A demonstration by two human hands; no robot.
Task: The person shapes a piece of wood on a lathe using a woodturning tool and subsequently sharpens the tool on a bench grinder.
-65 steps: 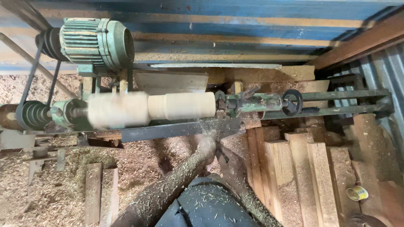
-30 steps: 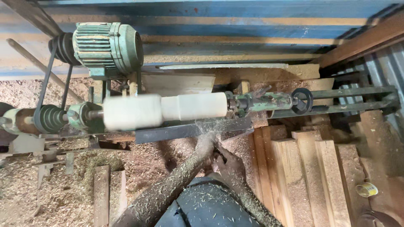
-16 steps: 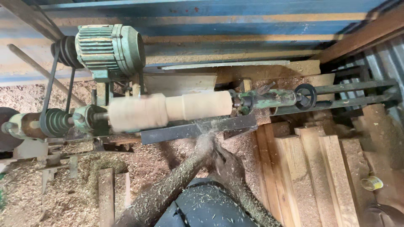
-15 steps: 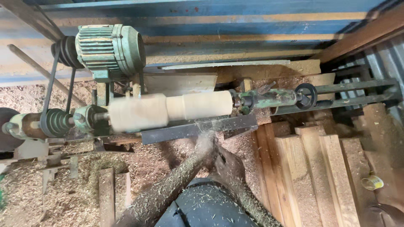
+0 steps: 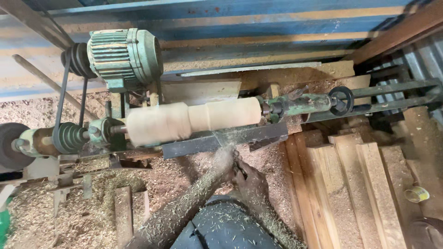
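Head view: a pale wood blank (image 5: pixel 194 121) sits level between the lathe's drive end at 9 o'clock and the tailstock (image 5: pixel 304 103) at 3 o'clock. Its left part is thicker, its right part is cut to a narrower cylinder, and a shallow waist lies between them, so the rounding looks done and the shaping looks partly done; the left part looks uncut to final form.

The dark tool rest (image 5: pixel 221 140) runs just below the blank. Both hands meet at 6 o'clock of the blank, just under the rest. The left hand (image 5: pixel 224 161) is dusted thick with shavings and closes around a tool (image 5: pixel 239 166), little of which shows. The right hand (image 5: pixel 251 180) closes on the same tool just behind it. The tool's tip is hidden in flying chips, so I cannot tell whether it touches the wood.

A green motor (image 5: pixel 124 55) sits at 11 o'clock, with a belt (image 5: pixel 60 106) down to the pulley (image 5: pixel 69 137). Sawdust (image 5: pixel 41 216) covers the floor at 8 o'clock. Square wood billets (image 5: pixel 355 184) lean at 4 o'clock, and a small yellow tin (image 5: pixel 416 194) lies beyond them.
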